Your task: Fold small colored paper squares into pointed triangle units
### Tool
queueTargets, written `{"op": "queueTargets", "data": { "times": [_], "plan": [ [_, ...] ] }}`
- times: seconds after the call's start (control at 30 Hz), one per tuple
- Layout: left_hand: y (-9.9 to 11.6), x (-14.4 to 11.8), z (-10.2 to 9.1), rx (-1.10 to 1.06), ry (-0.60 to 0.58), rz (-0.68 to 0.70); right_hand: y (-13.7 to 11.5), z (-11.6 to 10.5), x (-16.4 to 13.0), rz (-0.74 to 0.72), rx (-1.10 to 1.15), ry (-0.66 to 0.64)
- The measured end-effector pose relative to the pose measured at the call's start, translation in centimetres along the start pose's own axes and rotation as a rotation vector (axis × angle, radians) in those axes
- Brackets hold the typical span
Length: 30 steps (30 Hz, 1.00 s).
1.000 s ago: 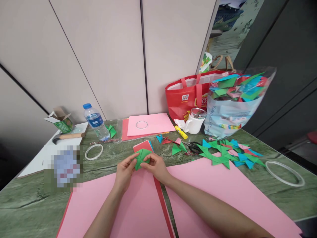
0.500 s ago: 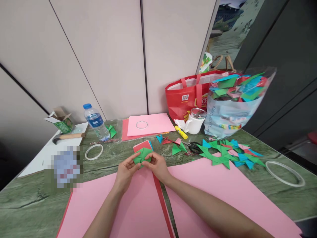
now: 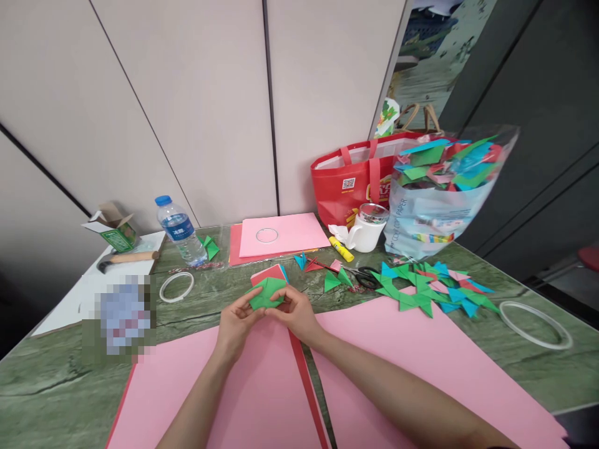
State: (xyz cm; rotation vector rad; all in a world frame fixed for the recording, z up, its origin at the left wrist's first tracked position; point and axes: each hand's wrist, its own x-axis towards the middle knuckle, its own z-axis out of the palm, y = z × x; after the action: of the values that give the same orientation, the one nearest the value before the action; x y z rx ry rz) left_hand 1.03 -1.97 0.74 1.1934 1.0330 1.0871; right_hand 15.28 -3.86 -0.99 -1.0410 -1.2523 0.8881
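Above pink sheets (image 3: 243, 399), fingers (image 3: 250, 304) pinch green paper (image 3: 265, 294).

Bottle (image 3: 179, 228) stands left of mug (image 3: 367, 229), bag (image 3: 358, 184) behind.

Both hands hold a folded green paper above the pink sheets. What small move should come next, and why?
Probably press the fold flat. The left hand and right hand pinch the green paper piece from both sides, slightly above the pink sheet, and its flaps look raised, not creased. Finished folded pieces to the right lie flat with sharp points, so a firm crease seems the likely next step.
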Motion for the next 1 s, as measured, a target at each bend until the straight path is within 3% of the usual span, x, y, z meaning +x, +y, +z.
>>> {"op": "queueTargets", "data": {
  "times": [0.53, 0.8, 1.0],
  "plan": [
    [0.2, -0.1, -0.1, -0.048, -0.067, -0.041, 0.8, 0.0, 0.0, 0.099, 0.11, 0.007],
    [0.9, -0.3, 0.2, -0.097, -0.163, -0.076, 0.6, -0.1, 0.1, 0.129, 0.111, 0.015],
    [1.0, -0.4, 0.3, -0.067, -0.146, -0.072, 0.5, -0.2, 0.1, 0.156, 0.136, -0.004]
  ]
}}
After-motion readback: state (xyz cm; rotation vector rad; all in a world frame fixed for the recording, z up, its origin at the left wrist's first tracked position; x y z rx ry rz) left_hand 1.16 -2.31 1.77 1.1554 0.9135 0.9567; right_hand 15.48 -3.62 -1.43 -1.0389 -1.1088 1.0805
